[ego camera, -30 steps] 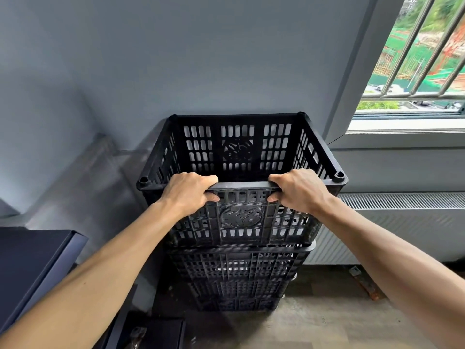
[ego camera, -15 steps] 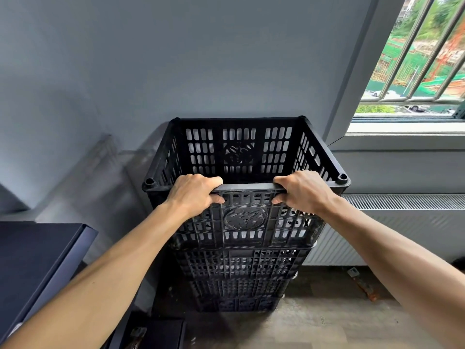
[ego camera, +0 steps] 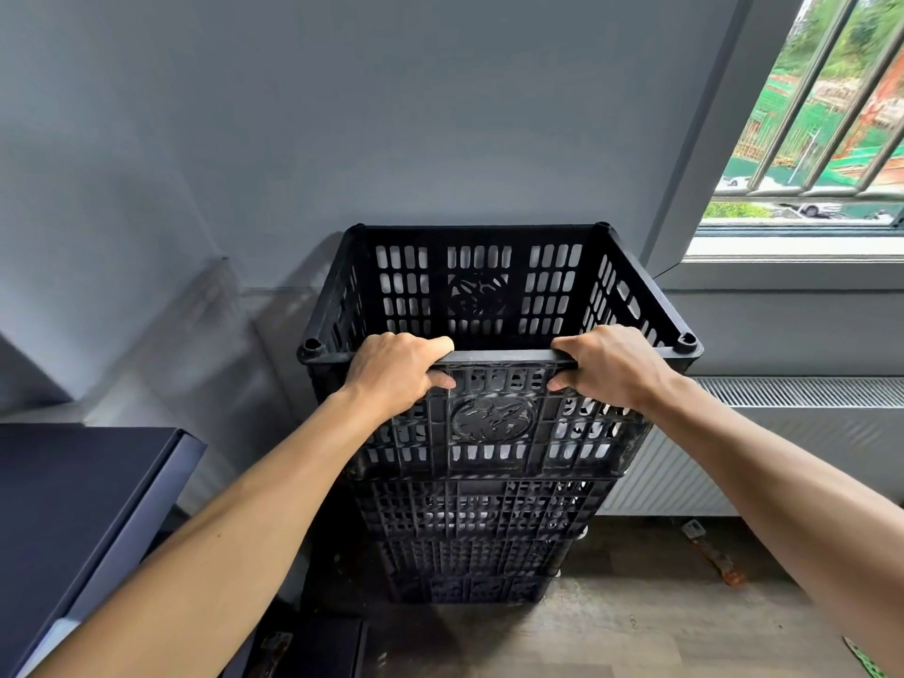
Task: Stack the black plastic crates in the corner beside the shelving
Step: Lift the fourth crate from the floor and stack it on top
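A black slotted plastic crate [ego camera: 494,291] sits on top of a stack of black crates [ego camera: 477,540] against the grey wall. My left hand [ego camera: 396,371] grips the near rim of the top crate, left of its middle. My right hand [ego camera: 606,367] grips the same rim further right. Both thumbs lie on top of the rim and the fingers curl under it. The top crate is empty inside and stands level on the crate below.
A dark shelf unit [ego camera: 83,521] stands at the left. A white radiator [ego camera: 782,442] runs along the wall under the barred window [ego camera: 812,139] at the right. A small orange tool [ego camera: 709,555] lies on the wooden floor beside the stack.
The top crate has sunk a little onto the stack and the view has shifted slightly left. Both hands keep the same grip on the rim.
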Demonstrator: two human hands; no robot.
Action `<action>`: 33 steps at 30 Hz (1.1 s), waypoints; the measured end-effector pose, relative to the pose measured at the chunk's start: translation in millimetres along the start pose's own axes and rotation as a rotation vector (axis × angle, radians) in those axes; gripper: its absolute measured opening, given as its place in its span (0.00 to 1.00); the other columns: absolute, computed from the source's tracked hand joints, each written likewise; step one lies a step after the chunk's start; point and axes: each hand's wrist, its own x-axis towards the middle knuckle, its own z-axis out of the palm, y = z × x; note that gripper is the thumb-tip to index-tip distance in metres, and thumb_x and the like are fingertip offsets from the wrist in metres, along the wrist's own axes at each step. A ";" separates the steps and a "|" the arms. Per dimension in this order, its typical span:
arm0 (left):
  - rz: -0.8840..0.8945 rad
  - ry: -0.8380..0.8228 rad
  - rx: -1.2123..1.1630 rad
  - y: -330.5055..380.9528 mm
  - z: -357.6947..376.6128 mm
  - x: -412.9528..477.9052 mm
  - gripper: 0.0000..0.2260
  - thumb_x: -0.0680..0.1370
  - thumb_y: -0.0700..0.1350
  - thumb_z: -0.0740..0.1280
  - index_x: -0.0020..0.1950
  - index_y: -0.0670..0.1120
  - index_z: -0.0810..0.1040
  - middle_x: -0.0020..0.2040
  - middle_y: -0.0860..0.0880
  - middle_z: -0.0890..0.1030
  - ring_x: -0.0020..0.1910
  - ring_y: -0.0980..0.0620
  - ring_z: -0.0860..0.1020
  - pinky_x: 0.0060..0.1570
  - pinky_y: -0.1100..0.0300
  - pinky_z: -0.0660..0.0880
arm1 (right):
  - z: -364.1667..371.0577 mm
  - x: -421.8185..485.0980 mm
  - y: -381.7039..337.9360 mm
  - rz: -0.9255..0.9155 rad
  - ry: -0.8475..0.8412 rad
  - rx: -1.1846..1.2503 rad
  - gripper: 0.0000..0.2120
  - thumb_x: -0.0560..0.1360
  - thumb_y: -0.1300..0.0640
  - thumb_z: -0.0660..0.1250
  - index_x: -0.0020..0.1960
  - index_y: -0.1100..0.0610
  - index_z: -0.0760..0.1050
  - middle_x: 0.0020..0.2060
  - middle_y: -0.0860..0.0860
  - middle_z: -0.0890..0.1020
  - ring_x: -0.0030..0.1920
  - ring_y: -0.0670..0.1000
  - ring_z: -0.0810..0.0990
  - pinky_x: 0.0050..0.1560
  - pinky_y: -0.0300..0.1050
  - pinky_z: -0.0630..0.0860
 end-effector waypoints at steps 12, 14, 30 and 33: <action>-0.007 -0.007 -0.013 -2.4 1.4 4.2 0.19 0.74 0.62 0.66 0.42 0.47 0.69 0.26 0.53 0.70 0.28 0.51 0.73 0.35 0.57 0.69 | 4.5 0.5 1.3 -0.011 0.026 -0.022 0.18 0.72 0.39 0.69 0.39 0.48 0.65 0.28 0.42 0.73 0.30 0.48 0.76 0.31 0.41 0.70; -0.012 -0.013 -0.015 -2.1 0.7 4.7 0.18 0.74 0.62 0.67 0.41 0.48 0.68 0.26 0.53 0.71 0.28 0.50 0.73 0.35 0.57 0.69 | 4.7 0.7 2.2 -0.015 0.033 -0.029 0.18 0.72 0.38 0.69 0.39 0.48 0.65 0.28 0.43 0.74 0.30 0.49 0.77 0.32 0.41 0.72; -0.025 -0.016 -0.018 -0.4 0.8 -3.5 0.19 0.73 0.63 0.66 0.43 0.47 0.71 0.26 0.53 0.71 0.28 0.51 0.74 0.37 0.57 0.71 | 4.0 -4.5 -1.8 -0.010 0.039 -0.052 0.18 0.72 0.38 0.70 0.39 0.50 0.67 0.30 0.44 0.76 0.31 0.49 0.76 0.36 0.45 0.77; -0.026 -0.018 -0.011 -0.1 1.0 -4.0 0.20 0.73 0.64 0.66 0.43 0.47 0.70 0.26 0.53 0.71 0.29 0.51 0.75 0.37 0.57 0.71 | 5.0 -4.8 -2.5 -0.003 0.044 -0.062 0.19 0.72 0.38 0.70 0.38 0.50 0.66 0.28 0.43 0.73 0.30 0.50 0.75 0.35 0.46 0.77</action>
